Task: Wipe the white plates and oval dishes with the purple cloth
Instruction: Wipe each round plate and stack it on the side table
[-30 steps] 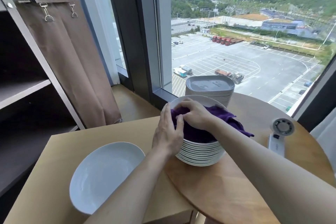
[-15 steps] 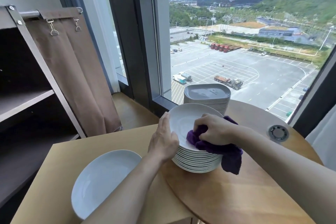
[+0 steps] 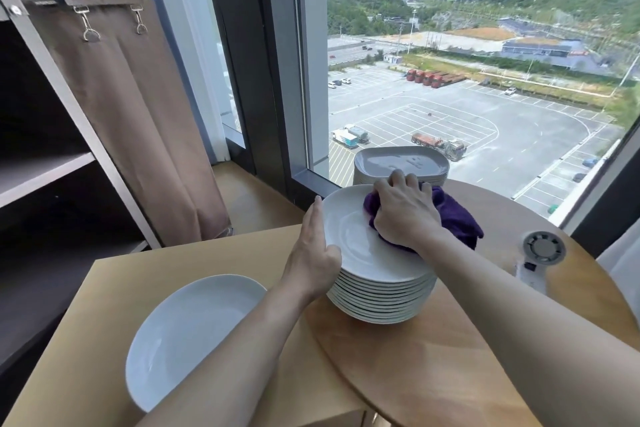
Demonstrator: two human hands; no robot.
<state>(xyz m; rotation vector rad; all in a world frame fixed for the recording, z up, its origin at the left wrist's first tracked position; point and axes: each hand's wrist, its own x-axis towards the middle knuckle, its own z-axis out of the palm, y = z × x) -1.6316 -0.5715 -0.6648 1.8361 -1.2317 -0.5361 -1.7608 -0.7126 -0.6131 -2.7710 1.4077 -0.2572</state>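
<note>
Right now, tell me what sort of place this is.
Probably a high-floor room, perhaps a flat or hotel: the window overlooks a car park far below, a curtained shelf unit stands left, and stacked white plates sit on a round table.

Purple cloth [image 3: 457, 218] bunched on the top plate [image 3: 356, 243] of a white stack [image 3: 381, 302] (oval dishes [image 3: 398, 161] stacked just behind).

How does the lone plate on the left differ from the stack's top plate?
The lone plate lies by itself on the tan table; the top plate crowns a stack on the round table. The left hand steadies the top plate and the right hand presses the purple cloth on it; the lone plate is untouched. Both are round and white.
</note>
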